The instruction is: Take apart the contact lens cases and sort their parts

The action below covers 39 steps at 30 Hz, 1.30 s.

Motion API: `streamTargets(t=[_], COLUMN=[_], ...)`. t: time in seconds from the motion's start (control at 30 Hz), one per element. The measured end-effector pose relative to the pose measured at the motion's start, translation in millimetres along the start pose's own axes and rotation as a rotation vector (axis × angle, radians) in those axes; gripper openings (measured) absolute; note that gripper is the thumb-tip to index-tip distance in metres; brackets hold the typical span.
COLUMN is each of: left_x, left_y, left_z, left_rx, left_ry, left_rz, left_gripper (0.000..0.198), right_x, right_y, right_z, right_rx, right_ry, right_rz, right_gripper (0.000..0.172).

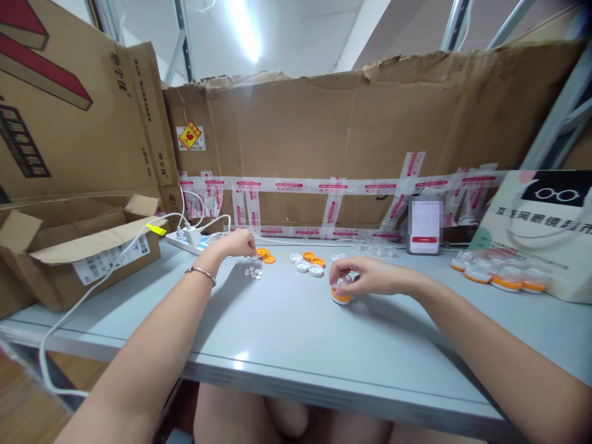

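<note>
My right hand [361, 275] has its fingers closed round a small round case with a clear top and an orange and white base [341, 298], which stands on the table. Further left, my left hand [239, 243] reaches down with bent fingers beside some orange rings [263, 252] and a white piece; whatever its fingertips hold is hidden. Just in front of that hand lie several small white discs [253, 272]. Between my hands is a cluster of white rings [316, 270] and orange rings [308, 256].
Several clear-topped cases [506, 279] stand at the right, before a paper bag [550, 228]. A phone [424, 225] leans upright at the back near clear plastic parts [374, 246]. On the left are a power strip [187, 237], a white cable and an open cardboard box [92, 259].
</note>
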<state>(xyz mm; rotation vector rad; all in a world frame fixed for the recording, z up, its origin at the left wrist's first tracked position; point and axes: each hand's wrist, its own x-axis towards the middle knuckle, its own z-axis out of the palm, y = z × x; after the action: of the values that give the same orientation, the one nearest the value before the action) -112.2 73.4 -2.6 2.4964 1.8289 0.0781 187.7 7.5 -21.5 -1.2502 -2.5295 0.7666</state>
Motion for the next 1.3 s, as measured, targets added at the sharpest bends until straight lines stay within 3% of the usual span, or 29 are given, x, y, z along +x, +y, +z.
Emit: streamTargets(t=[0.23,0.4,0.5,0.63,0.83,1.1,1.3], left_x=[0.2,-9.3,-15.4,-17.0,-17.0,-19.3,-17.8], left_y=[5.7,43.2,69.6,89.7,96.1,95.7,97.4], left_z=[-0.7,1.3,10.0,24.4,29.2,25.9,29.4], left_rx=[-0.058,-0.374,-0.612,-0.902,-1.083,-1.166,-1.172], left_ry=[0.054,0.063,0.019,-0.047,-0.012,-0.09,-0.041], left_rz=[0.05,0.265,0.4,0.474,0.471,0.487,0.494], left_gripper=[0.019,0.019,0.021,0.022,0.021,0.021,0.018], right_x=[0.2,-1.7,1.9,8.2,10.6,7.4,8.7], right_y=[-2.7,-15.1,-18.2,-19.3,-21.7,-24.1,-25.7], right_z=[1.3,-1.4,2.3,12.0,19.8,19.7,21.3], right_rx=[0.007,0.076,0.066,0.032,0.046,0.031,0.035], right_ry=[0.004,0.127,0.244,0.3,0.358,0.436,0.477], right_rz=[-0.007,0.008,-0.004,-0.049,-0.08,-0.115,-0.142], right_gripper=[0.031,0.042,0.039,0.03,0.029,0.024,0.014])
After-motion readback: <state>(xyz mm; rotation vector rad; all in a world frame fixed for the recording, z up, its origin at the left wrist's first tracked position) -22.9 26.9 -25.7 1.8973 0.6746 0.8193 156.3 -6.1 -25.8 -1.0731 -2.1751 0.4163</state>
